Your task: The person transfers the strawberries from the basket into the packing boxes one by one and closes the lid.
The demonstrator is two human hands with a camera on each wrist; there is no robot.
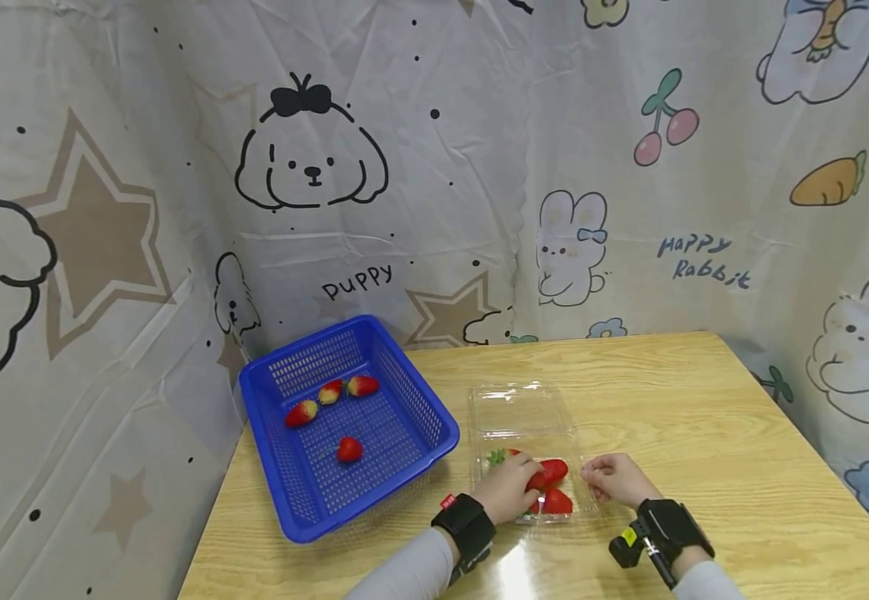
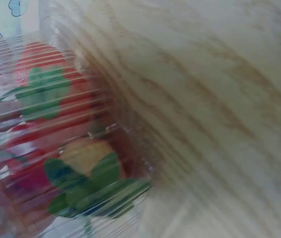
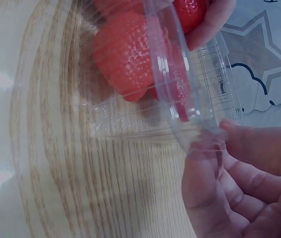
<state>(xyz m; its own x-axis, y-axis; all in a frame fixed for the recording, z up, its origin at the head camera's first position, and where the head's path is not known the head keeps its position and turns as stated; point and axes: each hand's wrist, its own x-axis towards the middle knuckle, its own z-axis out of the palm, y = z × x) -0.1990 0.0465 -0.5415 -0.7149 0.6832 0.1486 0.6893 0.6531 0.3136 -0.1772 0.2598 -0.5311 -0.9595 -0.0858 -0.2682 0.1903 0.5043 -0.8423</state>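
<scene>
A clear plastic clamshell box [image 1: 586,492] stands on the table with its lid [image 1: 520,410] laid back, several red strawberries [image 1: 554,502] inside. My left hand [image 1: 507,490] reaches into it, fingers curled round a strawberry [image 3: 190,14]. My right hand [image 3: 249,183] pinches the box's rim between thumb and forefinger at the right side. Through the ribbed wall, the left wrist view shows strawberries [image 2: 76,119] with green leaves, one pale near its top; the left fingers are mostly out of that view.
A blue plastic basket [image 1: 445,427] stands left of the box, with several red strawberries [image 1: 349,450] in it, some with pale yellow ends. Both rest on a wood-grain table [image 1: 651,392]. A printed cloth [image 1: 464,208] hangs behind and at the sides.
</scene>
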